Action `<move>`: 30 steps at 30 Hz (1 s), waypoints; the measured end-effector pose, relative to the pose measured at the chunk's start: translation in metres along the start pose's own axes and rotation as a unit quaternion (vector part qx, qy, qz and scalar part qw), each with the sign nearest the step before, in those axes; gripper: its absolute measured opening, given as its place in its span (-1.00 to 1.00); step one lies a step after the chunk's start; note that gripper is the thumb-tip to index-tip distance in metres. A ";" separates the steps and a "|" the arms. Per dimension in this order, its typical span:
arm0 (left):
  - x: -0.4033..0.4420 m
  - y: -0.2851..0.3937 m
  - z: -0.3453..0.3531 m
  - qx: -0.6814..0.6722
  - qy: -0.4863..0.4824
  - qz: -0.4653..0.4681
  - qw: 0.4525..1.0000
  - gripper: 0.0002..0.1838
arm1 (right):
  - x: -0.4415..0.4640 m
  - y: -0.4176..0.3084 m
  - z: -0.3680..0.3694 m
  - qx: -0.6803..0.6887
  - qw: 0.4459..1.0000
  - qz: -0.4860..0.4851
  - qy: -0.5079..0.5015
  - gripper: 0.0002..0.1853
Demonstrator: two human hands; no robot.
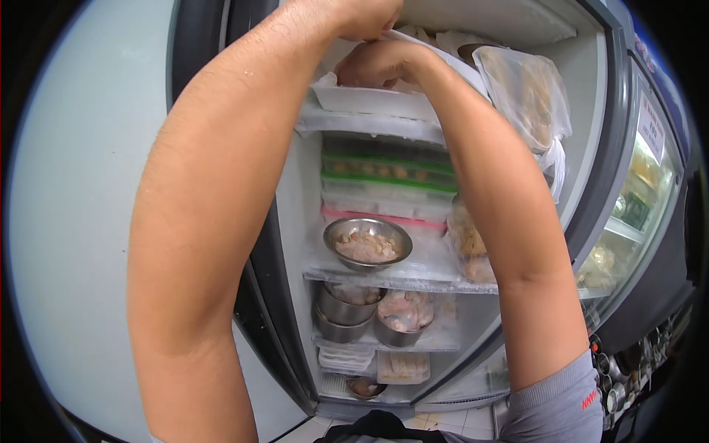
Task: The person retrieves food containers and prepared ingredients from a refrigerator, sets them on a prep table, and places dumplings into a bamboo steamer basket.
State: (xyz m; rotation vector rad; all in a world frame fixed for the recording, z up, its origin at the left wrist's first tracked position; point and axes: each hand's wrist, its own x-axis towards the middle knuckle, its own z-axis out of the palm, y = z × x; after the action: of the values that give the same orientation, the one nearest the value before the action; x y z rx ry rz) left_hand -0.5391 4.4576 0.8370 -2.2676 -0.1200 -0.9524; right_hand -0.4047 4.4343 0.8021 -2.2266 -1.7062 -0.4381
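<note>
A white tray (380, 102) sits on the top shelf of an upright fridge. My right hand (377, 65) reaches down inside it, fingers curled; what they touch is hidden by the hand and the tray wall. My left hand (365, 16) is at the top edge of the view, above and behind the right one, by the tray's raised rim. Its fingers are folded, and anything in them cannot be made out. A clear plastic bag (521, 92) with brownish contents lies just right of the tray.
Below are green-lidded boxes (388, 171), a metal bowl (368, 244) of pale food, metal pots (343, 310) and white trays (346, 358). The fridge door (88, 221) stands at the left, a glass-fronted cooler (628, 214) at the right.
</note>
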 end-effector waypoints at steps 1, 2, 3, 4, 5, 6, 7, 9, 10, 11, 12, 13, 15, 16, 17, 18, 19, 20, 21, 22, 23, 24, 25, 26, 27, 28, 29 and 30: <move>-0.001 0.001 0.000 -0.003 -0.003 0.003 1.000 -0.81 | 0.003 0.002 0.003 0.002 1.000 -0.009 0.003 -0.83; -0.001 0.001 0.000 -0.012 -0.001 -0.003 1.000 -0.80 | 0.005 0.005 0.005 0.003 1.000 -0.017 0.007 -0.86; -0.004 0.003 -0.002 -0.021 0.001 -0.010 1.000 -0.78 | 0.005 0.005 0.004 0.018 0.999 -0.024 -0.015 -0.85; -0.007 0.003 -0.003 -0.022 0.000 -0.009 1.000 -0.78 | 0.006 0.005 0.005 0.019 0.999 -0.023 -0.015 -0.85; -0.011 0.004 -0.005 -0.030 0.013 0.001 0.999 -0.78 | 0.006 0.004 0.007 0.015 1.000 -0.016 0.002 -0.84; -0.014 0.004 -0.004 -0.039 0.025 0.010 0.999 -0.77 | 0.007 0.003 0.011 0.011 1.000 -0.010 0.019 -0.81; -0.013 0.002 -0.002 -0.040 0.022 0.010 0.999 -0.77 | 0.006 0.005 0.015 0.014 1.000 -0.010 0.017 -0.81; -0.008 0.000 0.000 -0.029 0.024 0.029 0.999 -0.77 | 0.002 0.017 0.023 0.049 0.986 -0.095 0.125 -0.77; -0.006 0.000 0.002 -0.030 0.022 0.028 0.999 -0.77 | 0.006 0.022 0.022 0.050 0.986 -0.096 0.124 -0.77; -0.003 0.000 0.003 -0.019 0.012 0.012 1.000 -0.78 | 0.012 0.026 0.018 0.002 0.991 -0.082 0.103 -0.74; -0.003 0.001 0.003 -0.009 0.000 -0.004 1.000 -0.79 | 0.010 0.024 0.017 -0.045 0.993 -0.067 0.081 -0.72; -0.003 0.002 0.003 -0.009 -0.001 -0.003 1.000 -0.79 | 0.007 0.025 0.016 -0.044 0.994 -0.066 0.081 -0.72; -0.002 0.002 0.002 0.004 -0.010 -0.001 1.000 -0.80 | -0.003 0.026 0.012 0.014 0.999 0.007 0.045 -0.66; -0.002 0.001 0.002 0.004 -0.010 -0.001 1.000 -0.80 | -0.007 0.026 0.012 0.014 0.999 0.008 0.046 -0.66; -0.002 0.002 0.002 0.000 -0.004 -0.001 1.000 -0.81 | -0.013 0.026 0.011 0.083 0.995 -0.030 0.036 -0.61; -0.001 0.003 0.001 -0.005 0.001 -0.001 1.000 -0.81 | -0.019 0.026 0.010 0.151 0.986 -0.067 0.027 -0.55; -0.001 0.004 0.001 -0.007 0.003 0.002 1.000 -0.81 | -0.024 0.024 0.010 0.150 0.986 -0.063 0.029 -0.55; -0.003 0.003 0.000 -0.006 0.002 0.009 1.000 -0.81 | -0.027 0.021 0.010 0.157 0.981 -0.115 0.027 -0.53; -0.005 0.003 -0.002 -0.005 0.001 0.015 1.000 -0.80 | -0.027 0.019 0.010 0.163 0.972 -0.168 0.024 -0.51; -0.006 0.004 -0.003 -0.006 0.002 0.016 1.000 -0.80 | -0.025 0.021 0.010 0.163 0.972 -0.166 0.024 -0.51; -0.008 0.005 -0.004 -0.012 0.005 0.010 1.000 -0.80 | -0.023 0.021 0.010 0.206 0.965 -0.161 -0.006 -0.53; -0.009 0.006 -0.004 -0.020 0.007 0.004 1.000 -0.79 | -0.023 0.020 0.011 0.250 0.955 -0.155 -0.038 -0.54; -0.010 0.007 -0.005 -0.021 0.005 0.004 1.000 -0.79 | -0.022 0.019 0.011 0.251 0.955 -0.154 -0.039 -0.54; -0.009 0.007 -0.006 -0.017 -0.001 0.004 1.000 -0.79 | -0.021 0.017 0.009 0.167 0.971 -0.171 -0.010 -0.55; -0.010 0.009 -0.008 -0.013 -0.006 0.003 1.000 -0.78 | -0.021 0.015 0.006 0.081 0.979 -0.186 0.019 -0.56; -0.010 0.009 -0.011 -0.014 -0.007 0.003 1.000 -0.78 | -0.023 0.012 0.005 0.082 0.979 -0.186 0.018 -0.56; -0.011 0.011 -0.013 -0.015 -0.014 -0.005 1.000 -0.78 | -0.024 0.011 0.004 0.053 0.979 -0.192 0.028 -0.57; -0.012 0.012 -0.012 -0.017 -0.022 -0.014 1.000 -0.79 | -0.026 0.009 0.004 0.025 0.979 -0.199 0.037 -0.57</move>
State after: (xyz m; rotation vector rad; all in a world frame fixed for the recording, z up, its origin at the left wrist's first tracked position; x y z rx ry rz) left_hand -0.5513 4.4429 0.8295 -2.3239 -0.1565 -0.9253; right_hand -0.4023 4.4105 0.7871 -1.8063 -2.0987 -0.5523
